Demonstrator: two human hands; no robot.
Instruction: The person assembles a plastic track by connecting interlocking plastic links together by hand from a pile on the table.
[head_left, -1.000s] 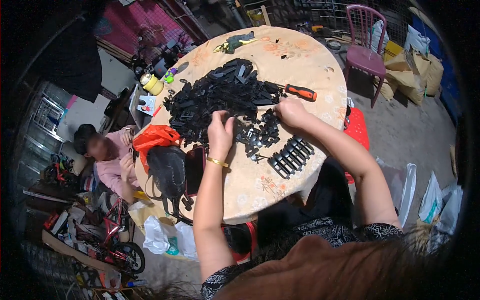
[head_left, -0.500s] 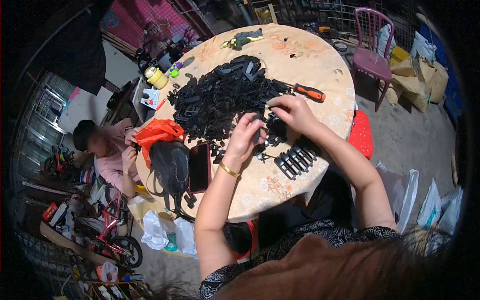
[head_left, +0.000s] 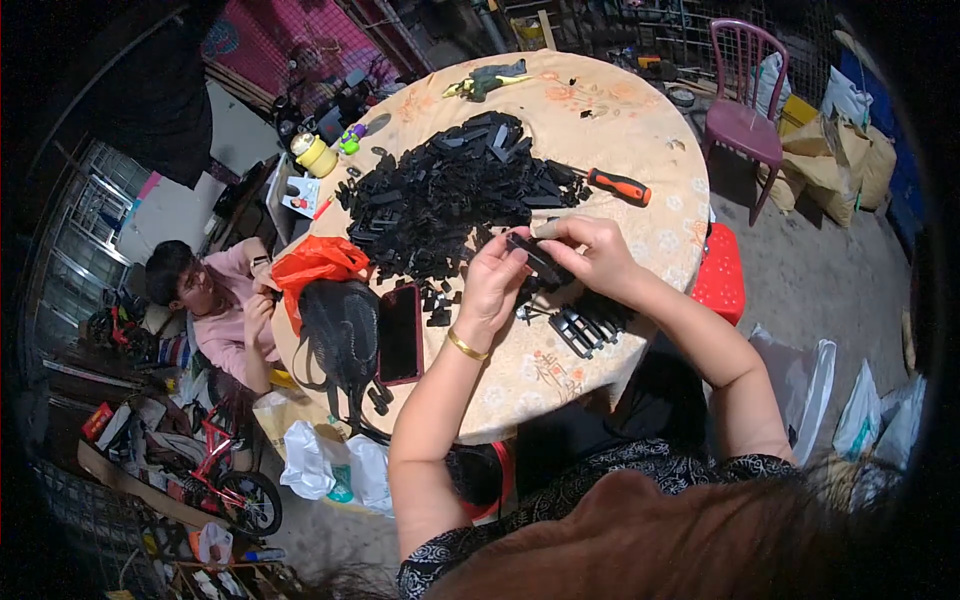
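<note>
Over the near side of a round table, both hands meet at a long black plastic part (head_left: 538, 262). My left hand (head_left: 492, 280) is closed around its left end, thumb on top. My right hand (head_left: 597, 258) pinches at its right end, with a small pale piece by the fingertips, too small to name. Just beyond the hands lies a large heap of black plastic pieces (head_left: 430, 200). A row of finished-looking black parts (head_left: 578, 332) lies below my right hand, partly covered by the wrist.
An orange-and-black screwdriver (head_left: 620, 187) lies right of the heap on the patterned tablecloth (head_left: 510, 400). Left of my forearm are a phone (head_left: 400, 335), a black bag (head_left: 338, 330) and an orange plastic bag (head_left: 320, 262). Another person (head_left: 225, 300) sits at the left; a purple chair (head_left: 745, 125) stands far right.
My right hand has come down and in toward my left hand. The black part has turned and now spans the space between both hands. The other person's head has lifted.
</note>
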